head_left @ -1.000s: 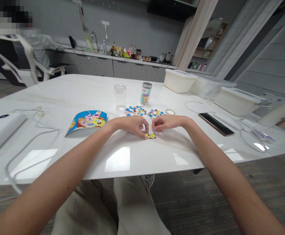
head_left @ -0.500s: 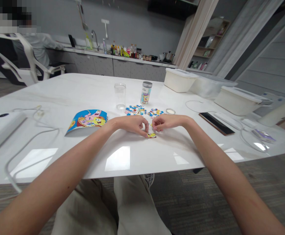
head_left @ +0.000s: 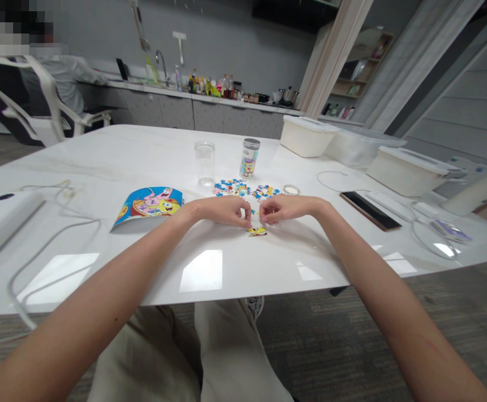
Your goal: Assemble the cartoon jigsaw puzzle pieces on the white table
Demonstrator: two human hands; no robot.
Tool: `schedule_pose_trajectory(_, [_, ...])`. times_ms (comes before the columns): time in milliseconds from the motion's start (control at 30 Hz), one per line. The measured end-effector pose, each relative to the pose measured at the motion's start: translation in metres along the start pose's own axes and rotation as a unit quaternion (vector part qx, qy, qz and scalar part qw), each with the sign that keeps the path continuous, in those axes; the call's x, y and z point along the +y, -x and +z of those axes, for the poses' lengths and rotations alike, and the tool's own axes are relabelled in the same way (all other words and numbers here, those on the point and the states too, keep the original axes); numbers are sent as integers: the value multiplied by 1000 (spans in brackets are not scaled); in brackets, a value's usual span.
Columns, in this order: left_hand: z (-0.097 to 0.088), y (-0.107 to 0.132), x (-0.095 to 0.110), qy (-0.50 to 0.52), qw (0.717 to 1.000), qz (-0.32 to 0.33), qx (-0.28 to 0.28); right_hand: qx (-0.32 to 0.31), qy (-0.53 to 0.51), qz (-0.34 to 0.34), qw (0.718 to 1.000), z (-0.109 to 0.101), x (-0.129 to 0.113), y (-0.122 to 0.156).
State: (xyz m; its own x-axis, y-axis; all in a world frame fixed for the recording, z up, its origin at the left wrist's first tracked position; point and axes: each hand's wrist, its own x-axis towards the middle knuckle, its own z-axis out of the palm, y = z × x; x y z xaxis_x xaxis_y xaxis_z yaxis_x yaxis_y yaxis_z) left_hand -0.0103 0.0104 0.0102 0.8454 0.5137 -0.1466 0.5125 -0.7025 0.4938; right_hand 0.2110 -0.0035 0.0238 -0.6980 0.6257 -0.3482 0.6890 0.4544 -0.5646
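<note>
My left hand [head_left: 225,210] and my right hand [head_left: 283,209] rest on the white table [head_left: 143,162], fingers curled inward and nearly touching each other. Just in front of the fingertips lies a small yellow cluster of joined puzzle pieces [head_left: 257,230]. What either set of pinched fingers holds is too small to make out. Behind the hands several loose blue and yellow puzzle pieces [head_left: 243,190] are scattered. A cartoon reference picture [head_left: 150,204] lies to the left of my left hand.
Behind the pieces stand an empty clear jar [head_left: 205,163], a printed puzzle tube [head_left: 249,158] and a small lid [head_left: 291,190]. A phone [head_left: 368,211], white lidded bins [head_left: 306,136] and cables sit right; a white device [head_left: 0,220] left. A person sits far left.
My left hand has drawn back slightly from the yellow cluster, which now lies uncovered in front of the fingertips. The right hand has barely moved.
</note>
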Motion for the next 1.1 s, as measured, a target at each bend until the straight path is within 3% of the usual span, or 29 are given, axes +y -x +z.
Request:
schedule_pose_trajectory(167, [0, -1, -3, -8, 1000, -7, 0, 29, 32, -4, 999, 3, 1, -4])
schedule_pose_trajectory(433, [3, -3, -3, -20, 1000, -8, 2, 188, 147, -48, 970, 6, 3, -16])
schedule_pose_trajectory(900, [5, -3, 4, -40, 999, 13, 11, 186, 159, -30, 969, 6, 11, -17])
schedule_pose_trajectory(1000, [5, -2, 3, -42, 999, 13, 18, 231, 170, 20, 958, 2, 10, -13])
schedule_pose_trajectory(1100, [7, -3, 2, -56, 998, 17, 31, 310, 184, 131, 923, -3, 10, -8])
